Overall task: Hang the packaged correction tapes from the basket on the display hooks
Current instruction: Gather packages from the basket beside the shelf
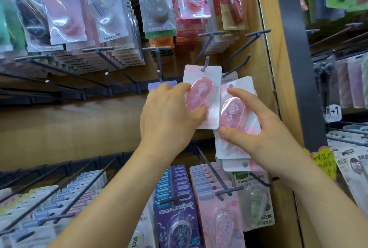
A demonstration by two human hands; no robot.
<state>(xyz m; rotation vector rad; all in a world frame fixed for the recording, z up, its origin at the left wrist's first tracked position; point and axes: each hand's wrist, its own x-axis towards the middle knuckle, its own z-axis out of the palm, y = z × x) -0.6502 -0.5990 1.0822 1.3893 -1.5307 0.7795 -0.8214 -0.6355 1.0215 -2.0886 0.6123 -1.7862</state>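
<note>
Left hand (pixel 169 114) pinches a pink Campus correction tape pack (pixel 201 96) by its blister, thumb low, fingers over the top; the display hook (pixel 206 63) pokes its tip through the pack's hang hole; right hand (pixel 264 136) grips a stack of pink packs (pixel 233 116) just beside it, a hang hole showing at the bottom; stack count unclear, edges overlapping; a lilac card (pixel 159 86) sits mostly hidden behind the left hand.

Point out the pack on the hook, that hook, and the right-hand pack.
Pack on the hook (pixel 199 96): head view, its pink blister.
Hook (pixel 206 62): head view, its tip.
Right-hand pack (pixel 232 112): head view, its pink blister.
</note>
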